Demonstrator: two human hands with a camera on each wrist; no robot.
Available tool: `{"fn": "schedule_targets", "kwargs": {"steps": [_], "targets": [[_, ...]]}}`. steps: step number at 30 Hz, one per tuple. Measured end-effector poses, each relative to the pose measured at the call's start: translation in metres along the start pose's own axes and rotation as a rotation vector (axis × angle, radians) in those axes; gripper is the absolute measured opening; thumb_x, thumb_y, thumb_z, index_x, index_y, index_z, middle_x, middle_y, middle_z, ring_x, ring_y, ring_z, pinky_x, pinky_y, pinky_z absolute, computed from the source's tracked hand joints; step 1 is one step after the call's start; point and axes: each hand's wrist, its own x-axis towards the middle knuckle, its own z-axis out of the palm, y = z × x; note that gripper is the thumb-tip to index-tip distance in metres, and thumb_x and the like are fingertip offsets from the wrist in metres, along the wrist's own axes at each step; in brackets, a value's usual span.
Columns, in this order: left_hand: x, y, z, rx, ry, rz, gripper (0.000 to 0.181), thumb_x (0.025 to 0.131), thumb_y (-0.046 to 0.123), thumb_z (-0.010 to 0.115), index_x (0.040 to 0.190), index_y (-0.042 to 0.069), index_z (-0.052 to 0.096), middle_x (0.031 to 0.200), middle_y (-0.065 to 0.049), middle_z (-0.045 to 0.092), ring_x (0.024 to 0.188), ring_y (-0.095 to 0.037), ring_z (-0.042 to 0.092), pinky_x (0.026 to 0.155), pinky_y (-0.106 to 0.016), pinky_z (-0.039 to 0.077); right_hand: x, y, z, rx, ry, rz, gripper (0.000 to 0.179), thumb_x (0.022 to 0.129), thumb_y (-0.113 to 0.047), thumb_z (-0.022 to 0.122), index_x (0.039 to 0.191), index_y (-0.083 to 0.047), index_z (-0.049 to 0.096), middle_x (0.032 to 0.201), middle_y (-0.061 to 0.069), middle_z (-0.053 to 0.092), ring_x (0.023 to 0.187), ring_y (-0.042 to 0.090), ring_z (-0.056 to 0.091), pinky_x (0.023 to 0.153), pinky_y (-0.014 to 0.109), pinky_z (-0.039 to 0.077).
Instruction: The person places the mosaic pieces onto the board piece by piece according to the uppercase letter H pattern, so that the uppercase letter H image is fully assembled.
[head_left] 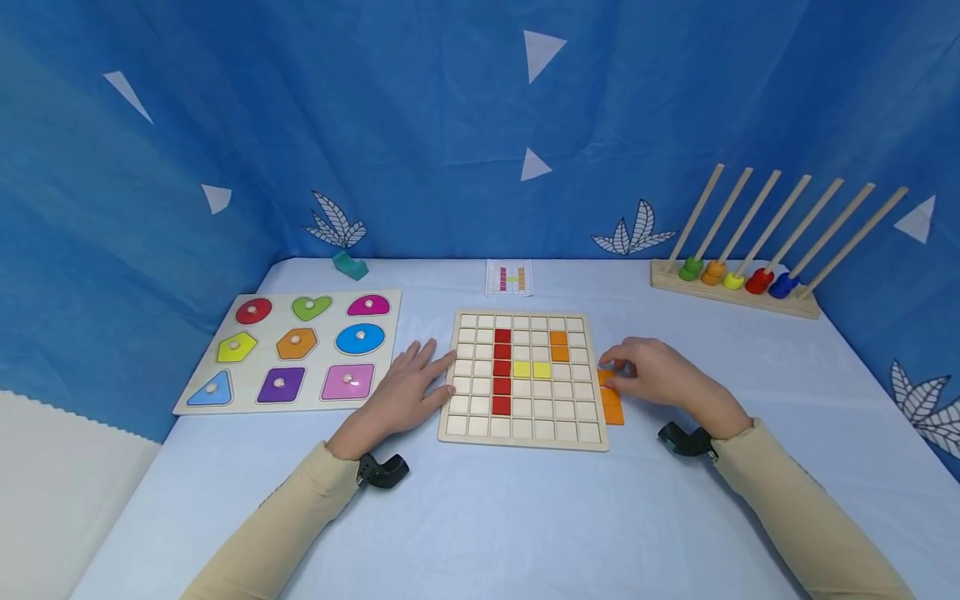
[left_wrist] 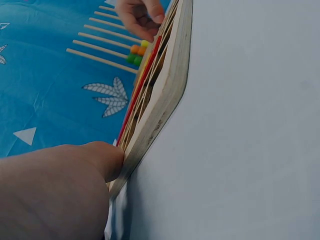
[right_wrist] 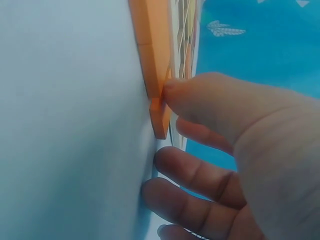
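A wooden grid board (head_left: 521, 438) lies in the middle of the white table. In it sit a column of red tiles (head_left: 502, 370), two yellow tiles (head_left: 532, 370) and two orange tiles (head_left: 559, 346). My left hand (head_left: 405, 388) rests at the board's left edge with fingers spread, thumb touching the rim. Beside the right edge, loose orange tiles (head_left: 612, 412) lie in a short column. My right hand (head_left: 660, 375) pinches the far orange tile (right_wrist: 160, 120), its thumb on the tile; the index fingertip is partly hidden.
Behind the board lies a small pattern card (head_left: 509, 277). At left is a knobbed shape puzzle (head_left: 255, 337), with a teal block (head_left: 350, 266) behind it. A peg stand (head_left: 735, 293) with coloured beads stands at the back right. A blue curtain (head_left: 450, 125) borders the table.
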Motion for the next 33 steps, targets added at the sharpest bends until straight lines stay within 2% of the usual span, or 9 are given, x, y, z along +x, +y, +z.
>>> {"fn": "schedule_targets", "kwargs": {"steps": [5, 15, 22, 33], "targets": [[-0.0003, -0.0002, 0.0006, -0.001, -0.002, -0.002, 0.064, 0.099, 0.039, 0.060, 0.156, 0.015, 0.043, 0.167, -0.023, 0.028, 0.156, -0.048, 0.018, 0.125, -0.064, 0.019, 0.0001, 0.0011, 0.0019, 0.008, 0.008, 0.001, 0.029, 0.086, -0.018, 0.081, 0.112, -0.007, 0.077, 0.088, 0.001, 0.069, 0.072, 0.011, 0.052, 0.066, 0.025, 0.049], [-0.0004, -0.0007, 0.0010, 0.005, 0.001, 0.001, 0.064, 0.100, 0.039, 0.059, 0.157, 0.016, 0.043, 0.167, -0.023, 0.028, 0.156, -0.049, 0.018, 0.125, -0.065, 0.020, -0.0001, 0.0014, 0.0054, 0.011, 0.032, -0.013, 0.031, 0.084, -0.019, 0.083, 0.111, -0.006, 0.078, 0.084, 0.001, 0.063, 0.070, 0.010, 0.047, 0.058, 0.023, 0.040], [0.0000, -0.0008, 0.0006, 0.007, 0.003, 0.002, 0.064, 0.099, 0.039, 0.059, 0.156, 0.015, 0.043, 0.166, -0.023, 0.029, 0.156, -0.049, 0.019, 0.125, -0.065, 0.021, 0.0005, 0.0037, 0.0069, 0.028, 0.036, -0.015, 0.029, 0.084, -0.019, 0.082, 0.110, -0.007, 0.078, 0.084, 0.001, 0.062, 0.071, 0.011, 0.048, 0.060, 0.022, 0.042], [0.0002, -0.0011, 0.0002, 0.011, 0.002, 0.009, 0.064, 0.099, 0.039, 0.059, 0.156, 0.015, 0.043, 0.166, -0.023, 0.029, 0.156, -0.049, 0.019, 0.125, -0.064, 0.021, -0.0001, 0.0022, 0.0041, -0.003, 0.046, 0.007, 0.027, 0.083, -0.022, 0.083, 0.106, -0.010, 0.079, 0.083, -0.002, 0.064, 0.071, 0.011, 0.050, 0.062, 0.023, 0.043]]}}
